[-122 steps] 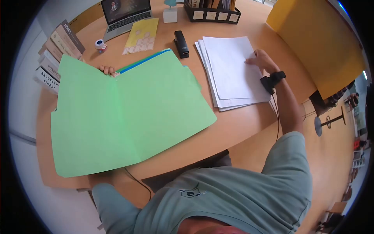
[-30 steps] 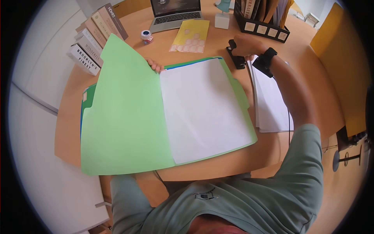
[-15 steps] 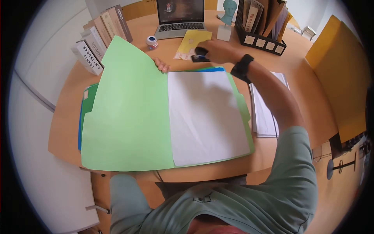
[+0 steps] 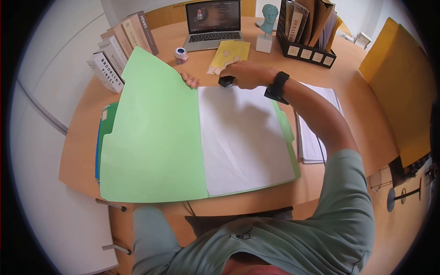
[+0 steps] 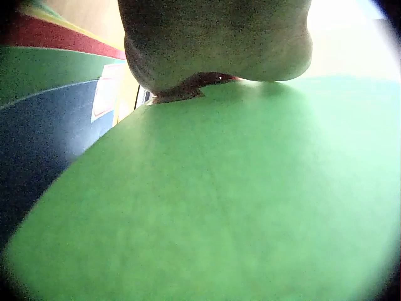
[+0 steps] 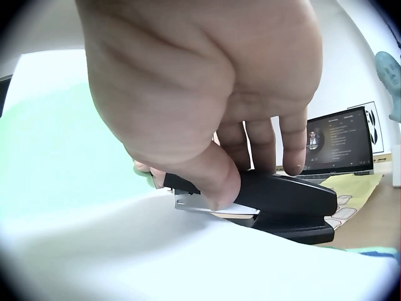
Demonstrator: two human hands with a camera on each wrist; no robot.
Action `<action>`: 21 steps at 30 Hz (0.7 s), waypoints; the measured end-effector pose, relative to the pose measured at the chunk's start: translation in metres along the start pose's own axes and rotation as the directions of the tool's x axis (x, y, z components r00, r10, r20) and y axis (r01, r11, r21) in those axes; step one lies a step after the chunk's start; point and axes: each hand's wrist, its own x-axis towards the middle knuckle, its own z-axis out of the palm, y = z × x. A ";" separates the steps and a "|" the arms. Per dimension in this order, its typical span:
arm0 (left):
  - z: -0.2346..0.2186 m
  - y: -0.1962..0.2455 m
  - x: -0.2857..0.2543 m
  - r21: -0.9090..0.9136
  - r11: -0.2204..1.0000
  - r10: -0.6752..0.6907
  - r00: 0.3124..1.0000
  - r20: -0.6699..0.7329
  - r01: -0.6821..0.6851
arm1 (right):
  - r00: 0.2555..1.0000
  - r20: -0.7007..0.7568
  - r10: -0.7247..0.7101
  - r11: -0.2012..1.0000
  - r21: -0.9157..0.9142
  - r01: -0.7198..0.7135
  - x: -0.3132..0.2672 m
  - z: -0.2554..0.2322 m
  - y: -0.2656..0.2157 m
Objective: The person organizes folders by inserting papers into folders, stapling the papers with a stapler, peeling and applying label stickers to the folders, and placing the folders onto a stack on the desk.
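A light green folder (image 4: 153, 133) lies opened, its left flap raised, with white paper (image 4: 247, 142) on its right side. My left hand (image 4: 189, 79) grips the folder's top edge near the fold; in the left wrist view the palm (image 5: 216, 37) is above the green sheet and the fingertips are hidden. At the paper's top edge my right hand (image 4: 247, 74) holds a black stapler (image 4: 226, 81). The right wrist view shows my right hand (image 6: 207, 81) with thumb and fingers around the stapler (image 6: 288, 200), whose jaws straddle the paper's edge.
Behind stand a laptop (image 4: 213, 20), a yellow sheet (image 4: 231, 51), a tape roll (image 4: 180, 55), a bust (image 4: 268, 20) and a black file box (image 4: 311, 54). Books (image 4: 107, 73) stand left. A paper stack (image 4: 311, 137) lies right of the folder, near a yellow panel (image 4: 394, 87).
My right hand left the paper stack, picked up the stapler and carried it left to the top edge of the paper, now uncovered in the folder. My left hand keeps its hold.
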 end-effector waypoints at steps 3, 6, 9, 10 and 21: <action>-0.005 0.001 0.001 -0.024 0.999 -0.037 0.999 0.025 0.037 | 0.997 0.076 0.030 1.000 0.004 -0.030 -0.005 0.000 -0.005; -0.002 -0.001 0.004 -0.034 0.998 -0.047 0.998 0.043 0.048 | 0.997 0.073 0.032 0.999 -0.016 -0.031 -0.004 0.005 -0.004; 0.000 -0.002 0.001 -0.031 0.998 -0.047 0.999 0.024 0.047 | 0.999 0.051 0.009 0.999 -0.053 -0.007 -0.003 0.012 -0.001; -0.001 -0.002 0.000 -0.031 0.998 -0.046 0.999 0.013 0.047 | 0.999 0.037 0.013 0.998 -0.059 -0.011 -0.002 0.017 0.000; -0.003 -0.004 -0.001 -0.002 0.997 -0.077 0.995 -0.063 0.077 | 0.993 -0.115 0.008 0.989 -0.149 -0.026 -0.004 0.041 -0.008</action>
